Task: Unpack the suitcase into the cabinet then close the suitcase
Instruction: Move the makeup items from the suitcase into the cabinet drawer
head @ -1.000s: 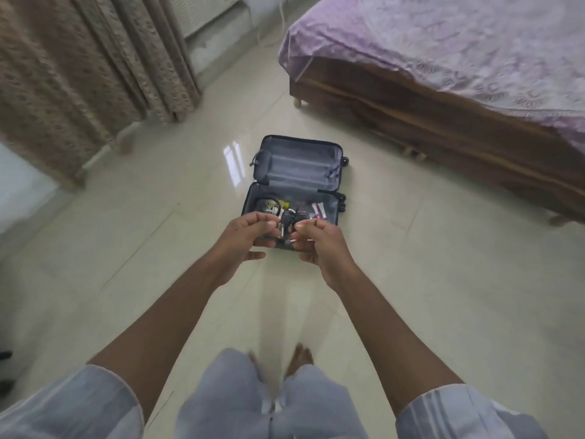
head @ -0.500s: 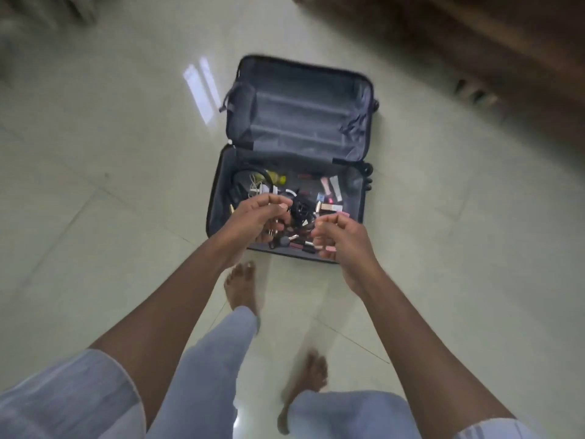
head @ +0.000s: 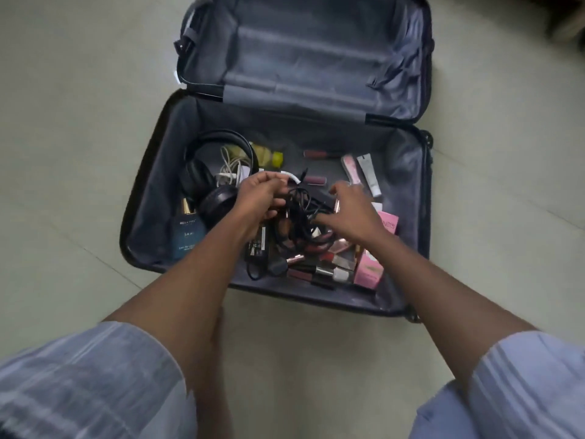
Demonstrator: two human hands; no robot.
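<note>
Your left hand (head: 261, 198) grip is clenched on the black cable (head: 300, 213) over the open suitcase (head: 152, 191); your right hand (head: 349, 210) grip is released, fingers spread on it.

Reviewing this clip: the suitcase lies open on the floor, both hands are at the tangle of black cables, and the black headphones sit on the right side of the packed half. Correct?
Not quite. The head view shows the black headphones on the left side of the packed half, next to the blue perfume box. The rest holds: the suitcase lies open on the floor, and the left hand and right hand are at the black cables.
</note>
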